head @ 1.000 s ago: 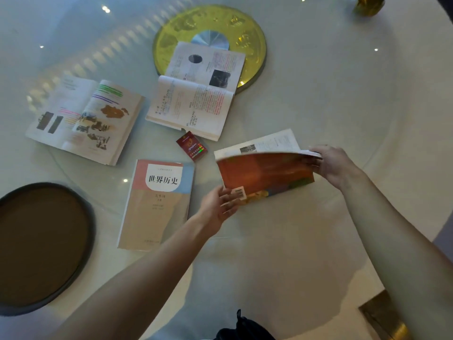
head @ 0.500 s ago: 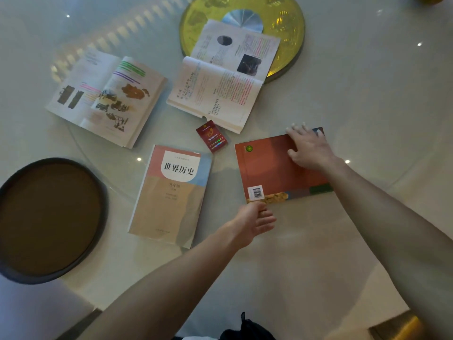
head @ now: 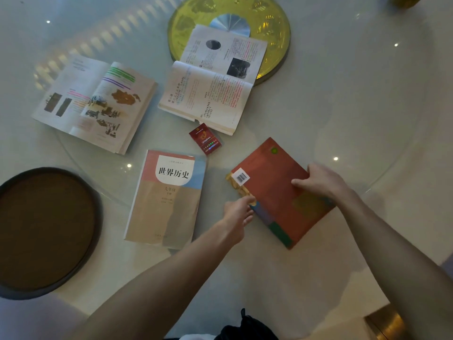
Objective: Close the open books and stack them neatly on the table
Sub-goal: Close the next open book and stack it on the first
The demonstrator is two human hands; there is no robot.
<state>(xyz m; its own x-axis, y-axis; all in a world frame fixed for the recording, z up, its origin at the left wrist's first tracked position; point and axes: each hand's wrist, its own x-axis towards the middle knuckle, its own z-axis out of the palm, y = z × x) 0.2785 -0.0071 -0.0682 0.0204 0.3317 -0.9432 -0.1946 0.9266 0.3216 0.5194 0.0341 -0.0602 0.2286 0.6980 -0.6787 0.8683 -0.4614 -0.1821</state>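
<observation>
A closed red book (head: 274, 182) – long axis diagonal – is pinned flat by the right hand (head: 323, 182), its near-left edge pinched by the left hand (head: 239, 211), with the closed history book (head: 166, 204) just left.

Pale glass-topped round table (head: 367, 99); gold centre disc (head: 269, 11); ceiling-light reflections.

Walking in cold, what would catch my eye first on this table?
Probably the closed orange-red book at centre right, lying at an angle with both hands on it: the right hand on its cover, the left hand at its near-left edge. Then the two open books, one at far left and one partly resting on the gold disc at the top.
</observation>
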